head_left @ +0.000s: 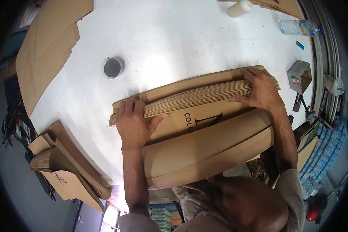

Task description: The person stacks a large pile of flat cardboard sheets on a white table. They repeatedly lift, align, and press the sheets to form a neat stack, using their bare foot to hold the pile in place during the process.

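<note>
A thick stack of brown cardboard sheets (205,149) lies at the near edge of the white table, its near part curving downward toward me. The layered sheet edges run across its far side, and dark printing shows on the face below them. My left hand (133,121) grips the left end of the layered edge, fingers over the far side and thumb on the printed face. At the right end, my right hand (261,91) clasps the edge the same way, thumb pointing inward. One more flat brown strip shows just beyond the layered edge.
The white table (158,42) has a round hole (112,68). Large cardboard sheets (46,50) lie at left; a folded cardboard bundle (65,166) hangs at the near left edge. At right are a plastic bottle (297,28), a blue lighter (300,45), an open box (299,75) and a whitish roll (239,8).
</note>
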`<state>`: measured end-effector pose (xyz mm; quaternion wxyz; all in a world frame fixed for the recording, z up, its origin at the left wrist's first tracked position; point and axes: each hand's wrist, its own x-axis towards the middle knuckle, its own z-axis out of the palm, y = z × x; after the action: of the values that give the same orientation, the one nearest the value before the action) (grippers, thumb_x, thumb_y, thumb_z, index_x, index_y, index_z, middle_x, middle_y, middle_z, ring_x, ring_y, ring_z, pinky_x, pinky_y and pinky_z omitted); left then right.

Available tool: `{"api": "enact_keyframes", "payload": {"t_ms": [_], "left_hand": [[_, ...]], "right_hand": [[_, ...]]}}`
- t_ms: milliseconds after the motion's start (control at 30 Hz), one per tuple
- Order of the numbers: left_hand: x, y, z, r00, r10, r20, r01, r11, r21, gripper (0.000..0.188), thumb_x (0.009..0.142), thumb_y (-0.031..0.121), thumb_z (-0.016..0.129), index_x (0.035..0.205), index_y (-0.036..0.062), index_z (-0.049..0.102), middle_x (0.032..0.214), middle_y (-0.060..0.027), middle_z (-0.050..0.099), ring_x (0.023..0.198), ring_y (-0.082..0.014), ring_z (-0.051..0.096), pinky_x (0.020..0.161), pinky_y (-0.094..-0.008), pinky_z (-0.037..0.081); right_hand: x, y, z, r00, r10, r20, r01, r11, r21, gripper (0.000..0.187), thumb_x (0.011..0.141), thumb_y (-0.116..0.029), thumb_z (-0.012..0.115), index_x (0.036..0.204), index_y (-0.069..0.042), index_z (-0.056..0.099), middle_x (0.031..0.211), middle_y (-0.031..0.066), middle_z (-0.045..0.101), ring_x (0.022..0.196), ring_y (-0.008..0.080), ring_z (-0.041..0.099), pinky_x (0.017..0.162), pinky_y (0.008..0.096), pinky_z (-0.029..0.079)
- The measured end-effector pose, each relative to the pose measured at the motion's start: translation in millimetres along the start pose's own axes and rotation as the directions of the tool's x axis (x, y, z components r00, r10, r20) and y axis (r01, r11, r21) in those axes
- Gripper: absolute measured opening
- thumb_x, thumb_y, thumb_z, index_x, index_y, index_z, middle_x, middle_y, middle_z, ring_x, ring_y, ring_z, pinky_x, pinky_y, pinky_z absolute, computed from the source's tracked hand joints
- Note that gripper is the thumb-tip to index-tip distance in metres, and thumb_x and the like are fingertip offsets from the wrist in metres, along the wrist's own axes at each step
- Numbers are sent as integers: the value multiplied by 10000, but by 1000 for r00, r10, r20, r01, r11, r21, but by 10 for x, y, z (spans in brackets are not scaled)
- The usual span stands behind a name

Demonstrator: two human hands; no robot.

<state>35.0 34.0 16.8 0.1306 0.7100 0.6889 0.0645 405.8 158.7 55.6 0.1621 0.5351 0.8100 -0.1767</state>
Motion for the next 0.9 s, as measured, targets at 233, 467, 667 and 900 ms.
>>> {"api": "enact_keyframes", "payload": {"t_ms": [233,467,667,900], "left_hand": [[-55,-39,-16,992,-104,65,104,995,-1,685,703,610,936,1049,61,718,1082,-126,730,1007,-354,708,817,-510,582],[-18,-68,24,1000,-8,4,8,996,-85,588,766,506,924,1089,54,733,1134,-140,736,1078,-358,696,926,-492,560],[-65,-151,74,996,84,-36,-88,989,-117,548,779,418,930,1101,34,708,1180,-147,723,1087,-389,684,943,-506,541],[-107,-57,36,996,-70,56,79,982,-172,473,804,344,909,1121,72,686,1123,-135,687,1039,-377,674,915,-537,530]], "right_hand": [[35,20,-86,992,97,81,-105,989,103,917,661,-658,947,1346,-95,711,1302,195,727,1252,409,675,1045,510,563],[-39,188,149,998,-46,-44,53,984,169,765,716,-485,963,1360,-151,718,1260,143,704,1187,392,679,996,505,566],[-131,278,136,992,-89,-86,100,985,139,721,688,-361,995,1302,-110,713,1275,155,679,1277,397,619,1021,537,537],[6,94,22,988,75,132,-98,979,181,787,715,-321,984,1383,-100,631,1345,169,677,1298,412,636,1049,539,543]]}}
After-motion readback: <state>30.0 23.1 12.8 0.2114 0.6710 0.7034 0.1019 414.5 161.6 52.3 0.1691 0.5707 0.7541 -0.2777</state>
